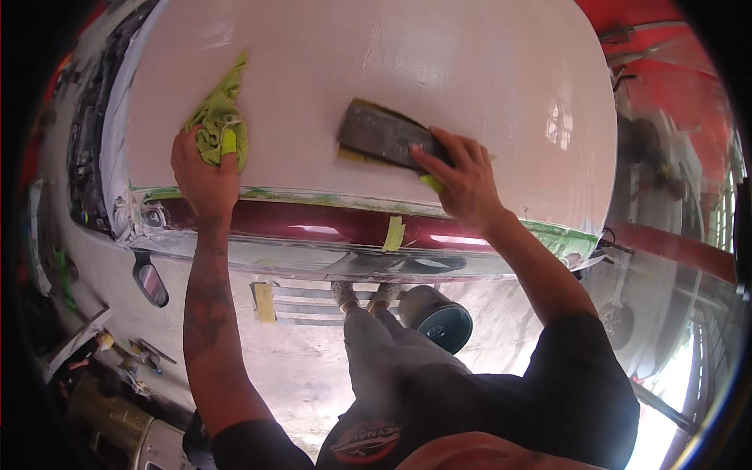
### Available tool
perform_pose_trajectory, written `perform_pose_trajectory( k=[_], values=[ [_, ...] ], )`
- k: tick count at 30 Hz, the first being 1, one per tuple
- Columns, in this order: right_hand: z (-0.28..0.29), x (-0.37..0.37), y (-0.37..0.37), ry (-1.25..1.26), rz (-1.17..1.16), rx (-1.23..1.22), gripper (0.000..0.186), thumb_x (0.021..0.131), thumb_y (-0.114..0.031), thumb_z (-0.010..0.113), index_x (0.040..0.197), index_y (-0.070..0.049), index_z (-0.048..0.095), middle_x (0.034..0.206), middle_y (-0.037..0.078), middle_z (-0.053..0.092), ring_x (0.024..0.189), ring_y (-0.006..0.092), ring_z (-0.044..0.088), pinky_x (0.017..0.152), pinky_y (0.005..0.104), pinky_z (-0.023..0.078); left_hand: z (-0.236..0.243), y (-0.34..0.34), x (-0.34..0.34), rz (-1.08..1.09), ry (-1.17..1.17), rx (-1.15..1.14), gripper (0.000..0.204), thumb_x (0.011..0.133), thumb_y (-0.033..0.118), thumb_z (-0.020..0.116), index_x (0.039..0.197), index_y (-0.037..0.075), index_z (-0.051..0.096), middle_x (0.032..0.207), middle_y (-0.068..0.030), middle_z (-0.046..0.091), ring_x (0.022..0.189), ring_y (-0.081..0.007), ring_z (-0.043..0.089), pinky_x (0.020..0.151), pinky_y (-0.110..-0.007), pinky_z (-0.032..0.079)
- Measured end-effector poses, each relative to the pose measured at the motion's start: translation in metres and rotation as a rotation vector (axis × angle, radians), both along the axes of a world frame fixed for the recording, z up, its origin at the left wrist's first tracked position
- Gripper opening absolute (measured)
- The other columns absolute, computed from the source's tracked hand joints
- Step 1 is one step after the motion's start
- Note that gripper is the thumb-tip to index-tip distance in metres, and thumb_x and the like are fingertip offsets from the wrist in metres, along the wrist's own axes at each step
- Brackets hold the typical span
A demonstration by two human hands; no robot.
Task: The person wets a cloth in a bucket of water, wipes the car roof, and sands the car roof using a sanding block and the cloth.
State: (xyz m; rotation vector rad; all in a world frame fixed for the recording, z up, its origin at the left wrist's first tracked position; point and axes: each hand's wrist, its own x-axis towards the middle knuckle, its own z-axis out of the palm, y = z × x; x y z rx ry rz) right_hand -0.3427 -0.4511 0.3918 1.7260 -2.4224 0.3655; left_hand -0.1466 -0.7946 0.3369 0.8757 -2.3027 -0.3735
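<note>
A wide, pale pinkish vehicle panel (298, 55), wet and shiny in patches, stretches out in front of me. On its left part, my left hand (205, 172) is closed round a crumpled green cloth (219, 113), with one tip of it pointing away from me. Further right, my right hand (466, 176) grips the right end of a dark grey sanding block (380, 133), which lies flat against the panel. A yellowish edge, seemingly sandpaper, shows beneath the block. Bright green bits show by both hands; I cannot tell what they are.
Along the panel's near edge runs a dark red glossy strip (313, 227) with green masking tape (394, 233) across it. Below are a side mirror (150, 282), a slatted platform (301, 305) under my feet, and a dark bucket (445, 323) beside it.
</note>
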Motion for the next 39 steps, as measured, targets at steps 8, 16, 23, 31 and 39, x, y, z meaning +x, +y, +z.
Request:
perform_pose_trajectory(
  k=[8, 16, 23, 31, 39],
  values=[
    [0.0, -0.117, -0.138, 0.161, -0.144, -0.066, 0.052, 0.083, -0.012, 0.069, 0.133, -0.025, 0.06, 0.133, 0.008, 0.059, 0.114, 0.0334, 0.056, 0.097, 0.0453, 0.046, -0.002, -0.001, 0.002, 0.005, 0.011, 0.022, 0.056, 0.08, 0.028, 0.071, 0.127, 0.006, 0.052, 0.131, -0.0224, 0.05, 0.123, -0.0443, 0.046, 0.103, -0.054, 0.039],
    [-0.004, 0.013, -0.04, 0.022, -0.047, -0.054, 0.055, 0.078, -0.007, 0.066, 0.13, -0.024, 0.062, 0.134, 0.012, 0.053, 0.112, 0.0334, 0.054, 0.094, 0.047, 0.045, 0.008, 0.004, -0.002, -0.029, -0.003, -0.007, 0.057, 0.078, 0.023, 0.07, 0.128, 0.003, 0.051, 0.131, -0.0205, 0.051, 0.124, -0.0416, 0.046, 0.104, -0.053, 0.039],
    [0.065, 0.069, 0.097, -0.365, -0.357, -0.335, 0.049, 0.087, -0.008, 0.066, 0.134, -0.016, 0.055, 0.125, 0.013, 0.058, 0.104, 0.0274, 0.058, 0.089, 0.0414, 0.048, -0.006, -0.003, 0.003, 0.012, 0.005, 0.002, 0.06, 0.077, 0.023, 0.071, 0.129, 0.001, 0.052, 0.128, -0.0209, 0.054, 0.123, -0.0404, 0.048, 0.104, -0.05, 0.04],
    [0.034, 0.248, 0.284, -1.928, -0.762, -1.705, 0.051, 0.106, -0.036, 0.038, 0.141, 0.001, 0.043, 0.121, 0.018, 0.062, 0.1, 0.025, 0.066, 0.083, 0.0352, 0.057, 0.032, 0.04, 0.009, -0.101, 0.322, 0.43, 0.039, 0.084, 0.009, 0.066, 0.116, -0.011, 0.055, 0.111, -0.0216, 0.064, 0.095, -0.0329, 0.065, 0.083, -0.04, 0.054],
    [-0.105, 0.463, 0.376, -1.803, -1.18, -2.297, 0.058, 0.107, -0.043, 0.033, 0.141, 0.003, 0.042, 0.122, 0.022, 0.062, 0.103, 0.0277, 0.066, 0.086, 0.0382, 0.056, 0.039, 0.283, 0.092, -1.139, 0.045, -0.192, 0.034, 0.089, 0.008, 0.066, 0.118, -0.006, 0.057, 0.116, -0.0219, 0.059, 0.103, -0.0371, 0.064, 0.086, -0.045, 0.055]
  ],
)
